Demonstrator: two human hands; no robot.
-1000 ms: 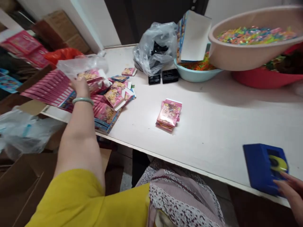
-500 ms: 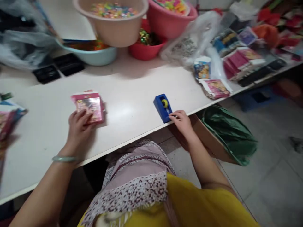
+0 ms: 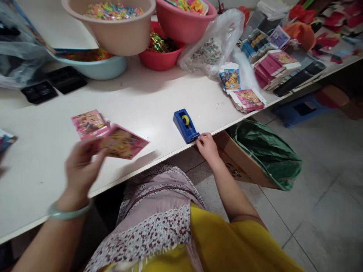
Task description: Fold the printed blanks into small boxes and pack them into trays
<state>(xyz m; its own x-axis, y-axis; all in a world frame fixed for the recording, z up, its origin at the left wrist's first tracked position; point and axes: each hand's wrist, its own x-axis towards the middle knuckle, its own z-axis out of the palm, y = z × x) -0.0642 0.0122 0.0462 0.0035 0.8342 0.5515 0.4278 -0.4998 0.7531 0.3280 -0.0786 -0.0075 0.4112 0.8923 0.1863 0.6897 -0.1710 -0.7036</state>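
Half a second earlier the left hand (image 3: 81, 166) lay flat on the pink printed card packets (image 3: 87, 124) on the white desk (image 3: 147, 102); now it has lifted one flat pink printed packet (image 3: 123, 142), pinched at its left edge between thumb and curled fingers, tilted just above the desk and left of the blue plastic tape dispenser (image 3: 185, 125). The remaining packets lie further left of the dispenser. The right hand (image 3: 207, 145), fingers bent, has stayed touching the dispenser's near end at the desk edge.

Basins (image 3: 113, 36) of coloured bits — black trays (image 3: 53, 86), green bag (image 3: 269, 153).
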